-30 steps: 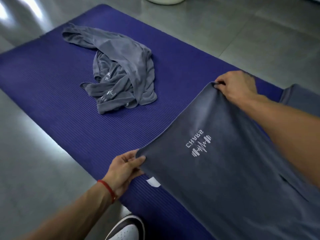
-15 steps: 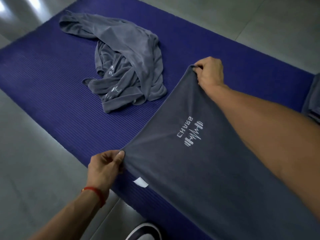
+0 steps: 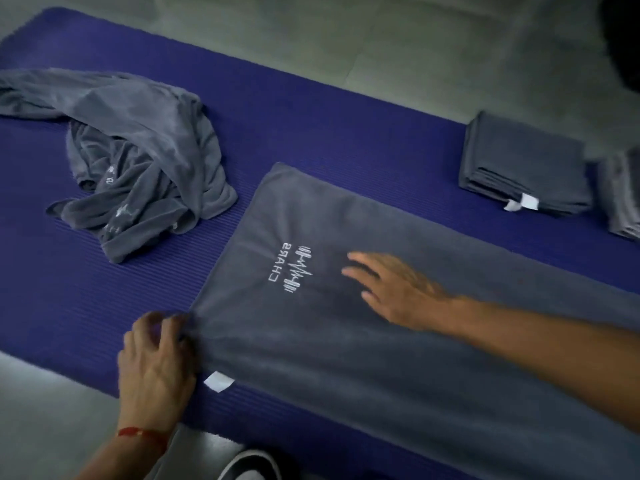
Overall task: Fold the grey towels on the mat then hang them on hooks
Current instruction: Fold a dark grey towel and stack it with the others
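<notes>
bare mat (image 3: 311,109) beyond crumpled towels (image 3: 138,161)

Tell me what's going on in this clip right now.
A person is folding grey towels on a purple mat. One towel lies spread flat. The left hand pinches its near corner, and the right hand lies open on it beside the white logo. A crumpled heap of unfolded towels waits to the left; a folded stack sits at the far right. No hooks are in view.

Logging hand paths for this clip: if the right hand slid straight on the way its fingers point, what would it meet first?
The right hand lies flat on the spread towel, fingers pointing left. It would likely cross the white logo first, then the towel's edge; the crumpled towels lie farther on.
</notes>
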`<action>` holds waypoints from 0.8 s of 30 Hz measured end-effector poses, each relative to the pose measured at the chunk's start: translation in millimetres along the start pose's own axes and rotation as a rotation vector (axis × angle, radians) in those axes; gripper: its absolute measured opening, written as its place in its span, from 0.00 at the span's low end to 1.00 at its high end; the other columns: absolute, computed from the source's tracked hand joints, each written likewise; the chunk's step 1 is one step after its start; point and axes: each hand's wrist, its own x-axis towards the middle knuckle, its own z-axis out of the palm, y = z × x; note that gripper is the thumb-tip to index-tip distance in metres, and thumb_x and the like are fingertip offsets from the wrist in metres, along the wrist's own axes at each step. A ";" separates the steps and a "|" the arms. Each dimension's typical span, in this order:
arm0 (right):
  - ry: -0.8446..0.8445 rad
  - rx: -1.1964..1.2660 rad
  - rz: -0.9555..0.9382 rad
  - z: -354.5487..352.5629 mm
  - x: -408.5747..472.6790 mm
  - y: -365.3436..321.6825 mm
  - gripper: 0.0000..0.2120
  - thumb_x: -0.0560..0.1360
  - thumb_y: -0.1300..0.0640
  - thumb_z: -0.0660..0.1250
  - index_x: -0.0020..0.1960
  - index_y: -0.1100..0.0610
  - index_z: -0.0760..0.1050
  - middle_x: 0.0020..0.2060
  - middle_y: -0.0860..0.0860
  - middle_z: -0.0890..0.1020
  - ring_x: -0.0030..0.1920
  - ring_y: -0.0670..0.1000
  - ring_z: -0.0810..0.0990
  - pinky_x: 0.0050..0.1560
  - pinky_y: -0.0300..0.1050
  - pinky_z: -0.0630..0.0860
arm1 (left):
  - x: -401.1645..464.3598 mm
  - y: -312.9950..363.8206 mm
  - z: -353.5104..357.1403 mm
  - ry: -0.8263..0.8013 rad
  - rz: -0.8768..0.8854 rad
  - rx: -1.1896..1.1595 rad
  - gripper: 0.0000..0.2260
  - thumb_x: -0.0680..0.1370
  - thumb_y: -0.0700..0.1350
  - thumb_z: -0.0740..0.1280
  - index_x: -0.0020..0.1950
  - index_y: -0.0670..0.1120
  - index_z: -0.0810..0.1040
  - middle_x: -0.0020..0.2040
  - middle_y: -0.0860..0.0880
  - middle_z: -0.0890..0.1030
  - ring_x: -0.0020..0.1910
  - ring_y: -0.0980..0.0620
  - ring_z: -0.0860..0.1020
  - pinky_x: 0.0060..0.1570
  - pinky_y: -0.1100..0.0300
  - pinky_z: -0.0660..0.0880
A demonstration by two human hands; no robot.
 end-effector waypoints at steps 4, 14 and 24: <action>-0.148 -0.104 -0.034 -12.9 -149.4 -10.3 0.14 0.76 0.51 0.67 0.61 0.51 0.74 0.58 0.51 0.77 0.55 0.54 0.77 0.60 0.49 0.76 | -19.6 75.4 19.8 -0.157 0.622 -0.129 0.20 0.75 0.50 0.63 0.66 0.49 0.75 0.60 0.43 0.75 0.49 0.39 0.75 0.45 0.47 0.72; -0.228 -0.160 0.446 -1.4 -379.7 -59.6 0.11 0.71 0.47 0.63 0.52 0.49 0.75 0.46 0.49 0.80 0.44 0.52 0.82 0.44 0.44 0.80 | -74.7 165.6 85.0 -0.350 1.431 -0.098 0.08 0.78 0.54 0.64 0.44 0.52 0.78 0.44 0.51 0.76 0.43 0.47 0.77 0.47 0.53 0.70; -0.181 -0.213 0.342 3.2 -398.9 -38.7 0.13 0.79 0.49 0.60 0.55 0.52 0.80 0.48 0.51 0.80 0.46 0.54 0.82 0.43 0.47 0.81 | -70.8 178.3 81.7 -0.291 1.426 -0.012 0.13 0.79 0.49 0.59 0.59 0.45 0.75 0.47 0.45 0.82 0.45 0.45 0.82 0.52 0.52 0.76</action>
